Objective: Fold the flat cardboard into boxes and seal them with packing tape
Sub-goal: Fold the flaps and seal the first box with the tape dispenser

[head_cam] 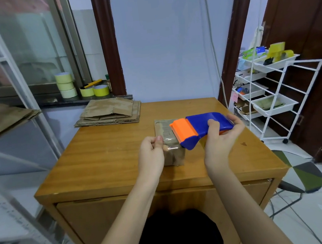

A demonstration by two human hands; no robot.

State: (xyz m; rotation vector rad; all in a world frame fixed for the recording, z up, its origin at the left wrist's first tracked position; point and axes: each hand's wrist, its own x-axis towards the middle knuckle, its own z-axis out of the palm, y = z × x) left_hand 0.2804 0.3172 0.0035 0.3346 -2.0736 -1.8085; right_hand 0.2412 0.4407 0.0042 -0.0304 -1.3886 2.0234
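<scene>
On table (pixel 104 156) | box (pixel 174 156) | left fingers (pixel 158 141) pinch tape (pixel 171 143)

flat cardboard stack (pixel 109 113) blocks table's (pixel 100 157) far-left corner.

A small brown cardboard box (pixel 172 140) sits on the table behind a raised blue-and-orange tape dispenser (pixel 200 129).

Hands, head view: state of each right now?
Left hand: pinching the clear tape end.
Right hand: gripping the blue-and-orange tape dispenser.
</scene>
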